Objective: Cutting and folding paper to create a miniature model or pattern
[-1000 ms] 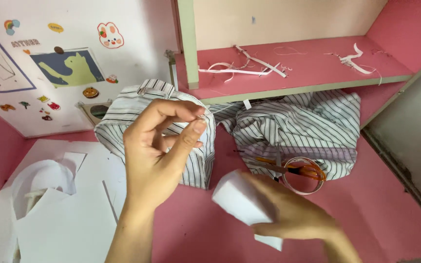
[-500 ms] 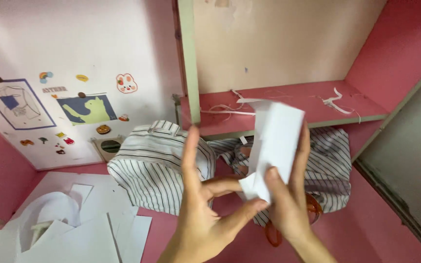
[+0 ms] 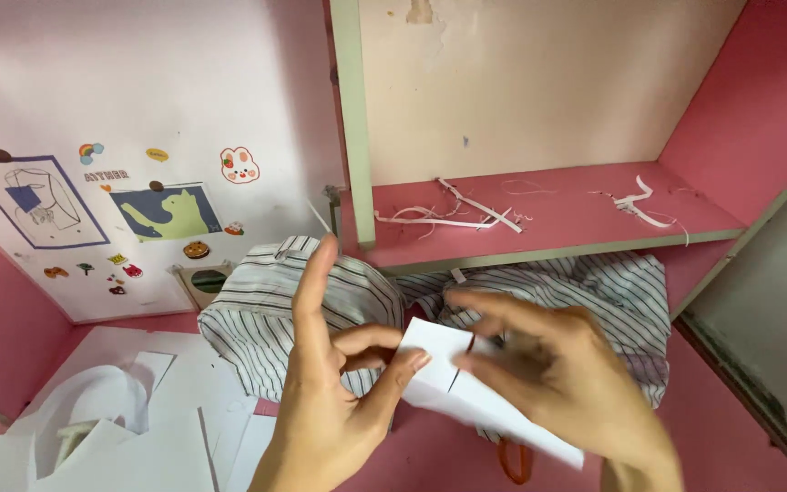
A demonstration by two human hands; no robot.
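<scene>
A folded piece of white paper (image 3: 466, 387) is held between both hands over the pink desk (image 3: 730, 437). My left hand (image 3: 334, 392) pinches its left edge with thumb and curled fingers, the index finger pointing up. My right hand (image 3: 557, 383) grips the paper from the right, fingers over its top. Behind the hands lies a black-and-white striped cloth (image 3: 270, 310), bunched on the left and spread flat to the right (image 3: 612, 292). An orange loop (image 3: 516, 460), possibly a scissors handle, shows under the paper.
Cut white paper sheets (image 3: 138, 419) are piled at the lower left. A pink shelf (image 3: 548, 219) holds thin paper strips (image 3: 453, 214). A white board with stickers and drawings (image 3: 138, 210) leans at the left. A grey-edged panel (image 3: 767, 301) stands at the right.
The paper has come down from upright in front of the shelf to low and flat between the hands. My right hand now covers its top, and the view has tilted up.
</scene>
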